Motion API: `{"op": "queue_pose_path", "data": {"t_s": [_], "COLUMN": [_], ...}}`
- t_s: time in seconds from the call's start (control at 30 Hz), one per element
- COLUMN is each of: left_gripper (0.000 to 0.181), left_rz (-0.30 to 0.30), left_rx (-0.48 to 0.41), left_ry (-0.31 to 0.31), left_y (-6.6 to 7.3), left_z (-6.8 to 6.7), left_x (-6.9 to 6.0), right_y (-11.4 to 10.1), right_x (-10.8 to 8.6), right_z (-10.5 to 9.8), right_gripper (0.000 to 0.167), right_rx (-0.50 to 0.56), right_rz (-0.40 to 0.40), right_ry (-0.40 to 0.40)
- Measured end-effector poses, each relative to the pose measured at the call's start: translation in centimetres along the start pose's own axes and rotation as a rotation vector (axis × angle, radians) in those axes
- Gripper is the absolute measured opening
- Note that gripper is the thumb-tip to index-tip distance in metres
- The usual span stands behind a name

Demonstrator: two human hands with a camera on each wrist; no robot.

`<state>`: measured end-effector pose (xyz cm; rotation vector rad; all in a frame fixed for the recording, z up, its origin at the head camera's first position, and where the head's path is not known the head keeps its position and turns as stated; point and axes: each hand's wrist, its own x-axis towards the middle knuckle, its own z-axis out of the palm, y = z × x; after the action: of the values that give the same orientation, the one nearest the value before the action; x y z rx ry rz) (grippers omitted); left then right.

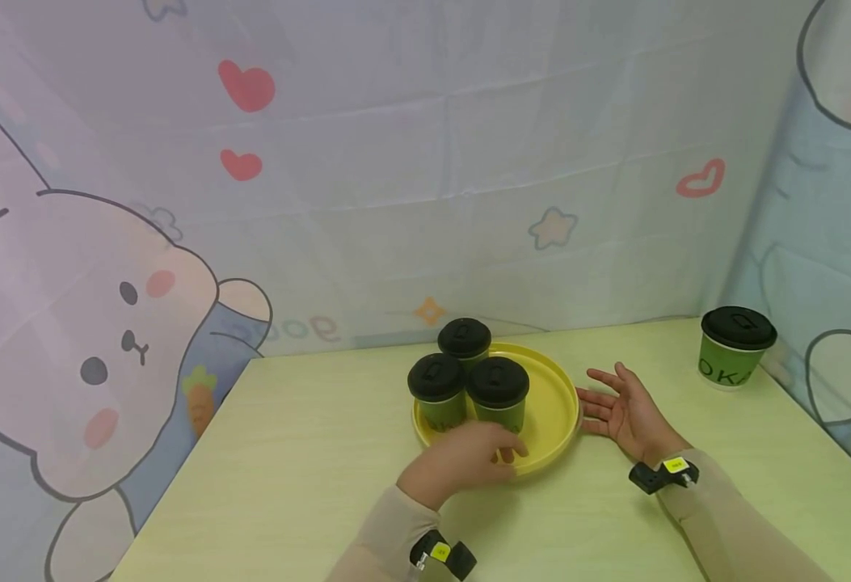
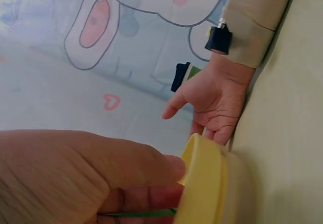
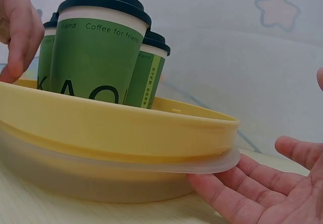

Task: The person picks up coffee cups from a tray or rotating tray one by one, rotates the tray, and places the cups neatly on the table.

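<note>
Three green paper coffee cups (image 1: pixel 498 394) with black lids stand close together on the left half of a round yellow tray (image 1: pixel 558 408). My left hand (image 1: pixel 461 461) is over the tray's near rim, just in front of the cups. Its fingers are loosely bent with no cup in them, and the thumb (image 2: pixel 169 167) lies at the inside of the rim. Palm up, my right hand (image 1: pixel 632 420) rests at the tray's right side. Its straight fingers (image 3: pixel 222 191) reach under the translucent lower edge of the tray and appear to touch it.
Another green cup with a black lid (image 1: pixel 736 347) stands apart at the table's far right. The pale yellow table (image 1: pixel 287 477) ends at a printed cloth backdrop (image 1: pixel 396 162), with a second cloth side along the right.
</note>
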<state>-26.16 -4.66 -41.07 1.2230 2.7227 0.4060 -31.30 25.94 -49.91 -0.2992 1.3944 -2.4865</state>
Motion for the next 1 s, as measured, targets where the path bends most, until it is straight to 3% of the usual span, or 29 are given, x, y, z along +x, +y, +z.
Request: {"op": "queue_pose_path", "data": {"t_s": [0.23,0.4,1.0], "left_gripper": [0.029,0.031,0.024], "left_rz": [0.026,0.032,0.028], "left_rx": [0.092,0.097,0.094], "left_ry": [0.054,0.075,0.049], "left_y": [0.7,1.1,0.7], "left_z": [1.5,2.1,2.0], "left_x": [1.1,1.3,1.0], "right_y": [0.1,0.0,0.0], "right_x": [0.1,0.0,0.0], "right_z": [0.2,0.4,0.4], "right_gripper": [0.05,0.052,0.052], "right_rx": [0.004,-0.014,-0.011], "right_rz": [0.009,0.011,0.012], "right_ry": [0.02,0.039,0.036]}}
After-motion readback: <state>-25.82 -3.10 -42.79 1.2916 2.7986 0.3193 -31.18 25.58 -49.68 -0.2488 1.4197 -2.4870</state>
